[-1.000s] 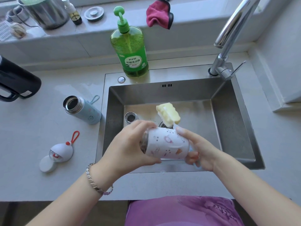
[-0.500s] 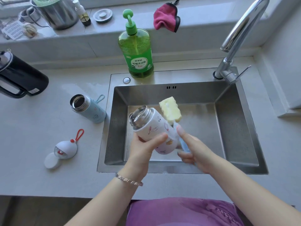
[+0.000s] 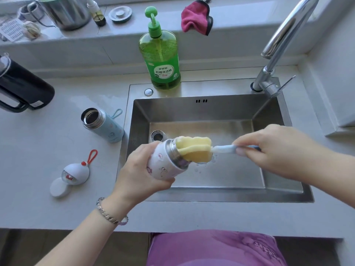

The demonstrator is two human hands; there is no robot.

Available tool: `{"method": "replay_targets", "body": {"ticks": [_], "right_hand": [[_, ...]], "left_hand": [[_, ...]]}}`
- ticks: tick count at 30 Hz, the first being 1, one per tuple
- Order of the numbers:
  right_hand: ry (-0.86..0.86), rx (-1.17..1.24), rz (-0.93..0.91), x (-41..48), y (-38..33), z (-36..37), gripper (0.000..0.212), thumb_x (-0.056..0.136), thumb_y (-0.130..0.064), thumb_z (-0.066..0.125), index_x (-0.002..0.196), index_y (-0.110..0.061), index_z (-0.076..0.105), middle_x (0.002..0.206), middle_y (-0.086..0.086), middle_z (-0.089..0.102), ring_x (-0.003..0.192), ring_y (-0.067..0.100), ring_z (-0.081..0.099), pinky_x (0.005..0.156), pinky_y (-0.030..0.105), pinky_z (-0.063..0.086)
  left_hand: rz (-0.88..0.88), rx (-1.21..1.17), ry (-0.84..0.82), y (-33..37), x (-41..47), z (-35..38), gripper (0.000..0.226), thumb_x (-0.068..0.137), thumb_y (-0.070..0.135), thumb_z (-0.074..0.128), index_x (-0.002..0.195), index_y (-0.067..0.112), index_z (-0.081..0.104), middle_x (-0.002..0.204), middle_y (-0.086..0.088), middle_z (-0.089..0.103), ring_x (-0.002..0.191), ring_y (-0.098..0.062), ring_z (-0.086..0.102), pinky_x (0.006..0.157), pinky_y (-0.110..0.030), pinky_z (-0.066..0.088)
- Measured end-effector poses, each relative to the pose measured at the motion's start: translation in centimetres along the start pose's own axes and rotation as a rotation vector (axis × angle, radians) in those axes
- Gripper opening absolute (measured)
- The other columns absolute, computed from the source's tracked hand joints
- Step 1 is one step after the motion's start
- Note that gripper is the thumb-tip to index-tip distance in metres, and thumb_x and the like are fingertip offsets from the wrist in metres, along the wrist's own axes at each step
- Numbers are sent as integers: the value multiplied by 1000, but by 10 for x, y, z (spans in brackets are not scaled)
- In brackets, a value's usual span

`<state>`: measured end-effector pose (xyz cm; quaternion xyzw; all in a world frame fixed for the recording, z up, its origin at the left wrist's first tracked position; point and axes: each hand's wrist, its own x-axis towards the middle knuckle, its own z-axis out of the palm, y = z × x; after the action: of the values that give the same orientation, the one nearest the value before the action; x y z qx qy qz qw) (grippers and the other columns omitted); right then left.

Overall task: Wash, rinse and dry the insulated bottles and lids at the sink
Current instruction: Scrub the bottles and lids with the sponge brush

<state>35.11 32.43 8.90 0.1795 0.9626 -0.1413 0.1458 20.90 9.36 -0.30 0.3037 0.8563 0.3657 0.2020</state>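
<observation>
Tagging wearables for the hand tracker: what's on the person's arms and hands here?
Both forearms are bare, with no sleeves or gloves in view. The left hand has a silver chain-link bracelet at the wrist, ending in a small purple bead or charm. The right hand and its wrist carry nothing visible.

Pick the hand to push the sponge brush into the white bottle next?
Right. The right hand already grips the brush handle, with the sponge at the mouth of the white bottle. The left hand is wrapped around that bottle, steadying it over the sink.
</observation>
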Motion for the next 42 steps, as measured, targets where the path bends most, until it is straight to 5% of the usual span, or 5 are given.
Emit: {"method": "replay_targets", "body": {"ticks": [9,20,27,34,42], "right_hand": [[-120,329,-36,16,-11,4,21,87,-42,52,77,-32,68,51,-16,50,55,3,43,50,19,30],[-137,704,53,9,2,28,31,87,-30,55,57,-24,60,44,-8,36,47,10,30,53,28,24],[213,674,-18,-12,4,58,20,91,-14,56,97,-29,68,60,-7,60,51,2,52,52,11,38],[254,533,-70,-1,-33,86,29,87,-19,44,108,-19,65,60,-2,51,56,21,48,50,43,42],[266,425,-78,-6,-27,78,26,86,-21,45,105,-29,61,53,-11,34,51,22,41,42,39,35]], "left_hand": [[298,233,-34,6,-9,3,72,48,47,60,118,41,44,116,28,45,96,-11,44,72,-39,51],[47,403,-13,-1,0,-1,74,48,45,65,120,41,46,99,19,57,89,-16,43,66,-32,44],[-403,272,-82,6,4,2,46,56,48,68,95,31,49,79,7,60,73,-11,56,58,-26,42],[-271,366,-79,31,0,17,52,60,47,69,105,33,46,89,7,55,82,-19,55,64,-29,42],[-174,460,11,29,0,11,64,60,48,69,117,35,43,92,7,50,88,-18,50,67,-27,36]]}}
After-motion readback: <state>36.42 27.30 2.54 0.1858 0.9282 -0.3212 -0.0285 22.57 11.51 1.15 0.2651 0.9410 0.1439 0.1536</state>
